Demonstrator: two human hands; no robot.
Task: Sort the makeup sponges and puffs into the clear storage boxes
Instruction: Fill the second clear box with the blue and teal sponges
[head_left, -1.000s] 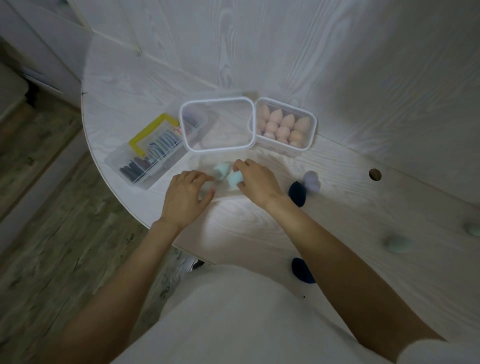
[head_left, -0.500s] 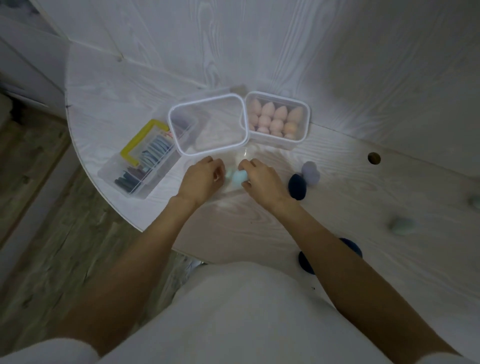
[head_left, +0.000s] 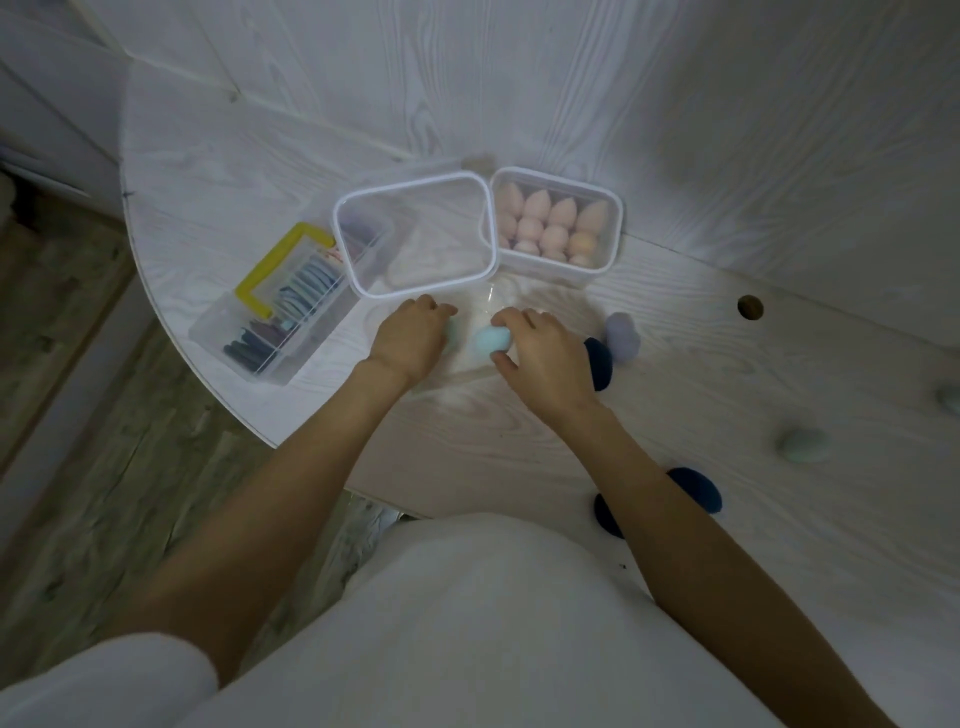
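My right hand (head_left: 545, 358) grips a light blue sponge (head_left: 489, 340) just in front of an empty clear box (head_left: 415, 236). My left hand (head_left: 410, 335) is closed over a pale teal sponge (head_left: 454, 332), mostly hidden under its fingers. A second clear box (head_left: 610, 223) to the right holds several pink teardrop sponges (head_left: 550, 226). Loose on the table lie a lilac sponge (head_left: 621, 335), a dark blue sponge (head_left: 600, 364) beside my right wrist, another dark blue puff (head_left: 696, 488) partly behind my right forearm, and a grey-green sponge (head_left: 802, 444).
A long clear case with a yellow handle (head_left: 275, 317) holds flat puffs at the left, near the table's rounded edge. A round hole (head_left: 749, 307) is in the tabletop at the right. Another pale sponge (head_left: 949, 397) sits at the far right edge. Wooden wall panels rise behind the boxes.
Both hands have moved forward toward the empty clear box with the blue and teal sponges. The view has shifted slightly, bringing the boxes closer.
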